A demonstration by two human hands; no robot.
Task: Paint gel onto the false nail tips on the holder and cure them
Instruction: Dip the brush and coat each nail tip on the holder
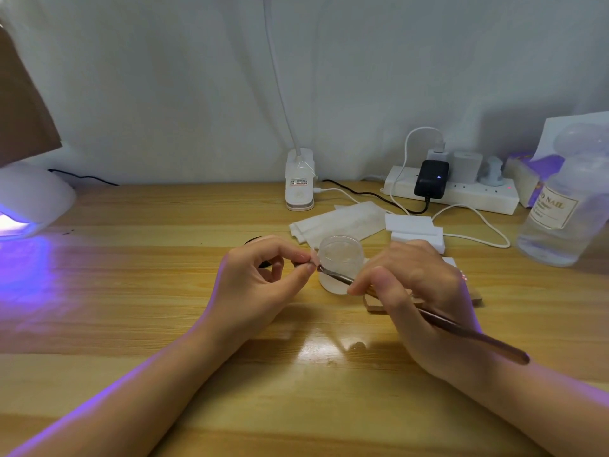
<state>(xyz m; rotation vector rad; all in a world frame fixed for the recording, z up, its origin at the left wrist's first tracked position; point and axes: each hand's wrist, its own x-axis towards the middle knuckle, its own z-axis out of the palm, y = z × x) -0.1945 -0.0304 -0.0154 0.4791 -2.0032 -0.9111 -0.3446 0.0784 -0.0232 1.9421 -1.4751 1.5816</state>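
Wooden desk [164,291] against white wall; UV lamp [29,199] far L, lit, well apart from the work. Gel jar [341,265] sits betw. both hands. L hand [260,285] pinches nail tip [313,258] thumb-to-forefinger, just L of jar. R hand [415,291] grips brush [428,316], long axis running lower-R to upper-L, bristles touching the tip. Holder itself: can't tell.

Left hand [260,275] pinches small pale nail tip [313,257]; right hand [415,285] grips slim brown metallic brush [428,313], bristles at the tip. Clear round gel jar [341,258] just behind; glowing white curing lamp [29,199] far left on wooden table [164,291].
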